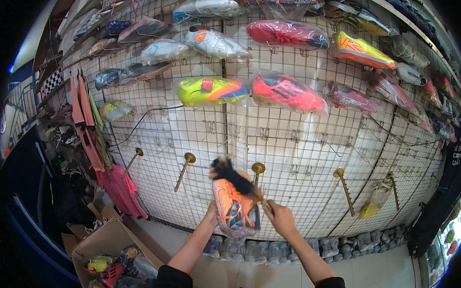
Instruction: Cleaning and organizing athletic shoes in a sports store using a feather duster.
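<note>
Two hands are occupied, a little apart: the bagged orange shoe (227,197) is gripped at its left edge by the left hand (211,216), and the brush (235,179) is held by its handle in the right hand (280,218). The shoe is held up before the wire rack (304,154), its upper part crossed by the dark brush head; contact cannot be told. Light lengthwise strokes would probably serve best, with the bag kept taut so the plastic is not dragged. The brass hook (258,168) just beside the brush should be avoided. More room seems offered nearer the body, over the floor (357,271), right of the cardboard box (87,244).
</note>
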`<act>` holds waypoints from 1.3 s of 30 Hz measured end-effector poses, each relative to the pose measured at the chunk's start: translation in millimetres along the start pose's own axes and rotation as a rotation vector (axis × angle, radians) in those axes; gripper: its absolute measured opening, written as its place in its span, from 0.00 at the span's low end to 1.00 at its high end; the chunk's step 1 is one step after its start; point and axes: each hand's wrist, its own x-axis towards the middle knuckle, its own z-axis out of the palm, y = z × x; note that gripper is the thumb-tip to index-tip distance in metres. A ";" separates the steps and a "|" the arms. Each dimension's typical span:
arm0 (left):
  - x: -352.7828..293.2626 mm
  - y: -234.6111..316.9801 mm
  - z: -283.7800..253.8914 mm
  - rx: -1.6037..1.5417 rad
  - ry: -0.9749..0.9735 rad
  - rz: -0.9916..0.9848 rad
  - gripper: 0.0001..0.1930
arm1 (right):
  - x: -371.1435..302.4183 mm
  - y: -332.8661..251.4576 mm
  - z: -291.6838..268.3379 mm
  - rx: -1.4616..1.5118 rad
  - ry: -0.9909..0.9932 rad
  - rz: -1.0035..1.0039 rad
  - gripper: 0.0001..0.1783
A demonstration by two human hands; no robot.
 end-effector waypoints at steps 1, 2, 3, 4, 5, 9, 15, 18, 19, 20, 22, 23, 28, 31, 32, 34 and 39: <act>-0.2 -2.0 -1.1 -0.025 0.014 0.048 0.17 | -4.1 -3.8 0.8 0.008 -0.043 -0.049 0.12; 5.8 -4.1 -11.1 -0.053 0.002 0.073 0.17 | -8.6 -10.2 -1.0 0.015 -0.090 -0.047 0.12; 11.0 -9.4 -19.5 -0.057 0.010 0.080 0.17 | -15.8 -16.4 -7.4 0.018 -0.096 -0.055 0.12; 15.3 -10.7 -20.7 -0.100 0.013 0.080 0.17 | -23.1 -20.5 -14.4 0.001 -0.166 -0.049 0.12; 18.1 -10.6 -20.1 -0.141 0.013 0.077 0.17 | -29.5 -20.8 -17.5 -0.016 -0.232 -0.041 0.11; 22.6 -10.2 -22.7 -0.305 0.023 0.070 0.17 | -59.3 14.0 -19.3 0.030 -0.233 -0.183 0.11; 23.6 -14.2 -31.7 -0.564 0.047 0.072 0.17 | -57.9 23.7 -13.8 0.112 0.082 0.268 0.09; 23.0 -11.7 -11.9 -0.594 -0.049 0.048 0.16 | -65.7 9.9 20.8 0.177 0.095 0.248 0.08; 18.3 -6.9 2.2 -0.574 -0.132 0.025 0.16 | -70.1 6.5 34.6 0.202 0.091 0.177 0.08; 33.2 -6.9 9.5 -0.474 -0.191 0.113 0.16 | -68.5 -3.7 44.5 0.213 0.080 0.166 0.08; 31.6 -5.4 7.8 -0.496 -0.150 0.103 0.16 | -65.6 -14.2 56.5 0.165 0.082 -0.096 0.09; 29.8 -5.0 11.8 -0.520 -0.122 0.078 0.16 | -63.9 -11.0 58.5 0.164 0.083 -0.090 0.09; 12.0 4.1 18.6 -0.565 -0.032 -0.012 0.20 | -50.6 12.0 54.4 0.162 0.162 0.225 0.08; 6.7 16.0 17.2 -0.398 -0.001 -0.033 0.23 | -44.8 27.4 49.1 0.272 0.271 0.358 0.08; 1.8 18.9 30.3 -0.428 -0.021 -0.010 0.21 | -47.8 32.3 45.7 0.280 0.275 0.346 0.08; 7.3 17.2 30.7 -0.461 -0.039 0.019 0.20 | -58.4 29.0 42.8 0.225 0.226 0.263 0.08; 56.6 -16.0 16.9 -0.195 -0.360 0.245 0.17 | -69.6 22.0 56.1 0.108 0.060 -0.061 0.09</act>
